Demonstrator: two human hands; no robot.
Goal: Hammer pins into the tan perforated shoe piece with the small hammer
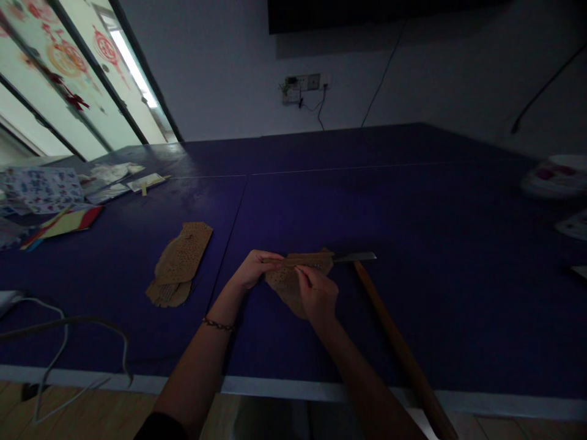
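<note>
In the head view, a brown sheet piece (287, 284) with small marks or holes lies on the dark blue table, its far edge raised or folded into a strip. My left hand (257, 267) grips the left end of that strip between thumb and fingers. My right hand (318, 293) is closed in a pinch at the strip's near side, its fingertips touching the brown piece; any small thing in them is too dark to tell. Just past the piece's right end lies a flat metal blade or ruler (362, 256). A long wooden stick (394, 333) slants from there toward the near edge.
More brown dotted pieces (183, 256) lie stacked on the left. Papers and packets (110, 180) sit at the far left, with a white cable (64, 330) nearer. A whitish bowl-like container (554, 177) stands at the right. The table's pale near edge (275, 386) runs below my arms.
</note>
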